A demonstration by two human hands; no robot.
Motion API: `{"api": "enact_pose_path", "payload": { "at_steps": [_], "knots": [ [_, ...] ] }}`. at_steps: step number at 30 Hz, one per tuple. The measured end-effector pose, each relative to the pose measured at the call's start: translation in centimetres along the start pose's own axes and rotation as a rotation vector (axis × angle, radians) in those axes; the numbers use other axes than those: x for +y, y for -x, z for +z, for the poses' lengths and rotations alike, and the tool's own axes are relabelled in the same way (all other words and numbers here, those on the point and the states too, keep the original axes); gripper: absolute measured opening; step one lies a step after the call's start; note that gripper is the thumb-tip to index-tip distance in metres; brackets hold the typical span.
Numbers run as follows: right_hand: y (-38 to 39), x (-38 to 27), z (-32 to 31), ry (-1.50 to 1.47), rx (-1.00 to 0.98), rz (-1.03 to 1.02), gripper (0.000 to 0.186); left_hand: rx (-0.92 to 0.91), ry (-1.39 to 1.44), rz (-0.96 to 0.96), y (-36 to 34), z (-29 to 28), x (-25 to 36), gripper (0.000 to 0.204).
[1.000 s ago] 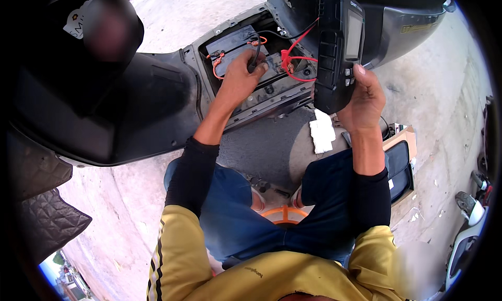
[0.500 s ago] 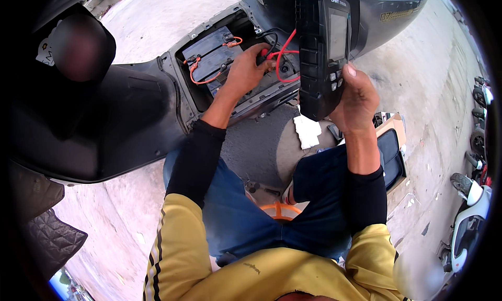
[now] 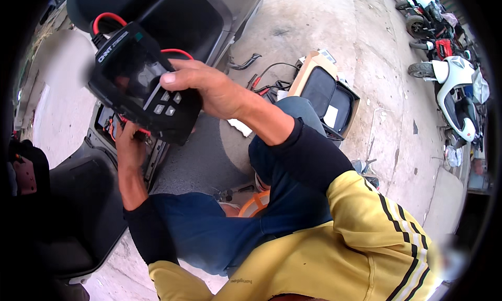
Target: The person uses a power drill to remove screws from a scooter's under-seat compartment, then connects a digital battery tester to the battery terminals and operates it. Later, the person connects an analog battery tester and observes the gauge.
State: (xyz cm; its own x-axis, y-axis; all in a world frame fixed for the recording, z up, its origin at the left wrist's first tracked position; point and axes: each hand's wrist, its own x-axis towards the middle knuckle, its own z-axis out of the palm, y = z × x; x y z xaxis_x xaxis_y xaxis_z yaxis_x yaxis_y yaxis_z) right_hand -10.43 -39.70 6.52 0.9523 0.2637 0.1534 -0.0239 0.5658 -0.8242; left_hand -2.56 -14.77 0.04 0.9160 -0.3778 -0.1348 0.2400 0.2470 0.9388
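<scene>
Above the bay (image 3: 156, 157), the right hand (image 3: 222, 94) curls its fingers around the tester (image 3: 149, 81); the left hand (image 3: 130, 145) is at the bay, its grip hidden. Likely the reading step; next calls for holding steady.

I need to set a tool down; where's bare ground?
Mostly bare ground: between the open box and nearest white scooter; also right of the black seat. Crowded: left of the box, where cables lie, and at the compartment, where wires and the left hand are partly behind the tester.
</scene>
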Motion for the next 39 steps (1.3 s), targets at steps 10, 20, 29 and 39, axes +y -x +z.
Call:
{"api": "enact_pose_path", "payload": {
  "at_steps": [10, 20, 29, 39],
  "knots": [
    [2.1, 0.7, 5.3, 0.024, -0.008, -0.019, 0.057, -0.585, -0.469, -0.220, 6.9, 1.7, -1.4, 0.019],
    [2.8, 1.1, 6.6, 0.121, 0.123, -0.196, 0.065, -0.400, -0.520, -0.244, 8.7, 2.7, -1.4, 0.008],
    [3.6, 1.0, 5.9, 0.134, 0.165, -0.121, 0.060, -0.274, -0.444, -0.244, 8.4, 1.9, -2.7, 0.019],
    [5.1, 2.2, 6.5, 0.350, 0.057, 0.196, 0.072, 0.234, -0.198, -0.100, 8.3, -0.5, 0.9, 0.056]
  ]
}}
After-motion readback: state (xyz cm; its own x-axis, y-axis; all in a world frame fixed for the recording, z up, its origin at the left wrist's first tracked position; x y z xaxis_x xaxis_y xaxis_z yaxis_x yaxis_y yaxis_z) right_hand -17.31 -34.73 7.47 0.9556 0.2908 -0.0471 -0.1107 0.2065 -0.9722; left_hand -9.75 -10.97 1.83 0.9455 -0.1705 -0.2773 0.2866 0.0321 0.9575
